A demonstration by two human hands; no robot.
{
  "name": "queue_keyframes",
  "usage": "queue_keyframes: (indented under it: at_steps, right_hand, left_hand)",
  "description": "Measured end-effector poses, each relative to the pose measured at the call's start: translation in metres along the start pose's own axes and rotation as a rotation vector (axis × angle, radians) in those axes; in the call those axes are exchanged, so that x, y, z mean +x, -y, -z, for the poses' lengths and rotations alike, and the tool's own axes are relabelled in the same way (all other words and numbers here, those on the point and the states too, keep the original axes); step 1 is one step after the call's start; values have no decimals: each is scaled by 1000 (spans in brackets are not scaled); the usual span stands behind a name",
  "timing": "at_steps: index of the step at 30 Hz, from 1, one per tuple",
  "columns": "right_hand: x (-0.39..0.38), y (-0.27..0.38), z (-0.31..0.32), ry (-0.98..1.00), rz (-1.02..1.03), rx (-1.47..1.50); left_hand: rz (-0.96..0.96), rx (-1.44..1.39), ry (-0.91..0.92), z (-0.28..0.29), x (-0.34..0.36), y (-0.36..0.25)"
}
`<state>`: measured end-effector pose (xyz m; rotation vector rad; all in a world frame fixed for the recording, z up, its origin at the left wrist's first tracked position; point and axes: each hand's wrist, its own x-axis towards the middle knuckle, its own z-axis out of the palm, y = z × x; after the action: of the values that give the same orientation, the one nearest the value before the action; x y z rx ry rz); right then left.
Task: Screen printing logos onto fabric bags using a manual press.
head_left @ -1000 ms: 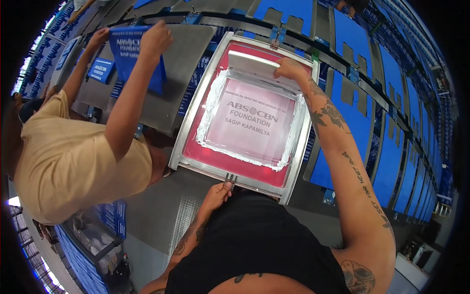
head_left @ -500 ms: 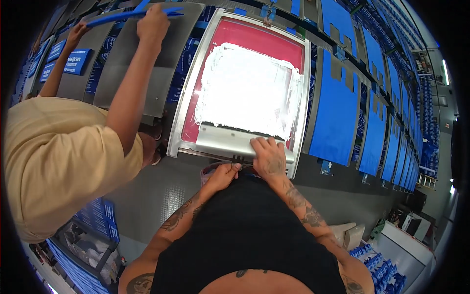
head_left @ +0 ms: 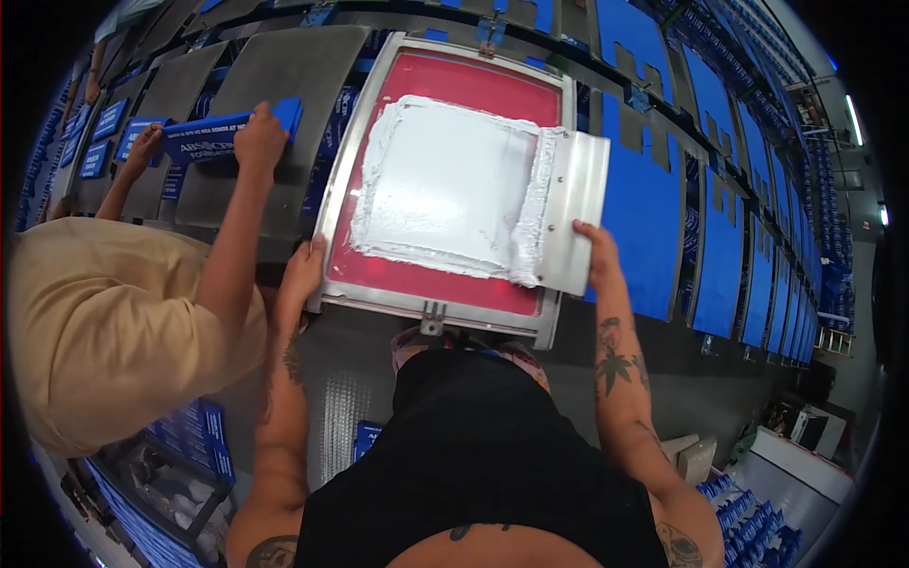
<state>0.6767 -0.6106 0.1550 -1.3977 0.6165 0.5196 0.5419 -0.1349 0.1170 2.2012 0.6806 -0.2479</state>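
Observation:
A screen printing frame with a metal rim and red mesh lies in front of me. White ink covers a big square of the mesh, with a thick ridge along its right side. My left hand grips the frame's left rim near its front corner. On the right side, a wide metal squeegee stretches from far to near, its blade against the ink ridge and its body overhanging the right rim. My right hand is closed on the squeegee's outer edge, the fingers partly hidden.
At left a co-worker in a tan shirt holds a printed blue fabric piece over grey boards. Blue cut fabric pieces lie on boards to the right. A metal hinge clamp sits at the frame's near edge.
The squeegee has gone from the near rim to the right side and turned lengthwise. My left hand has moved to the left rim. The co-worker's blue fabric has come lower and nearer.

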Motion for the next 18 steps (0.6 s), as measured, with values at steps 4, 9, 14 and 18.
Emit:
queue_keyframes:
  at_steps: [4,9,14,18]
  right_hand:
    - [17,-46,22,180,85,262]
    - [-9,-48,31,120,138,317]
    - [-33,-27,7,-51,99,251]
    - [-35,-19,-3,50,147,286]
  left_hand:
    - [-68,-30,-122,-14,-22,0]
    - [-103,-88,-85,-6,-39,-7]
    - [-144,-48,-38,-4,-17,0]
    - [-67,-141,-61,0,-16,3]
